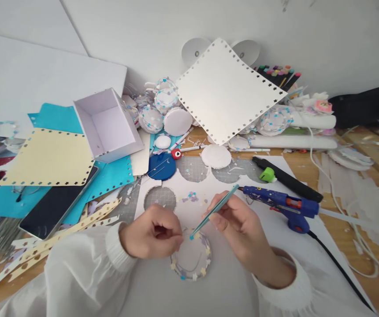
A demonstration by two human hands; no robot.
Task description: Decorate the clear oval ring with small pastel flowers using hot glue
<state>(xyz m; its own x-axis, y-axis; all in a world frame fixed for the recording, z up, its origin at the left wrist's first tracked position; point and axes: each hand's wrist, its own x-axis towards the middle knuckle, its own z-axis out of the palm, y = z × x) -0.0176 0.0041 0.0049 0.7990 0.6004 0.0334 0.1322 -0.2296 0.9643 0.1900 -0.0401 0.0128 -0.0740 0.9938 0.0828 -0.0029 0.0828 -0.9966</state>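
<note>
My right hand (239, 231) grips a pair of light teal tweezers (222, 204) between thumb and fingers. At the tweezers' tips is a small blue paper star (191, 237), right at the top of a ring. That ring, a small wire wreath (208, 259), is dotted with cream, white and blue paper stars. My left hand (154, 231) is closed, with thumb and forefinger pinched on the wreath's upper left edge; the exact contact is partly hidden by the fingers. Beyond both hands, loose blue and lilac paper stars (192, 197) lie on a white sheet.
A blue hot glue gun (280, 200) with its cord lies at right, beside a black tool (295, 185). Left are a phone (59, 204), a white open box (108, 123) and punched coloured paper (50, 156). A punched white card (231, 90) leans behind, among decorated balls (151, 119).
</note>
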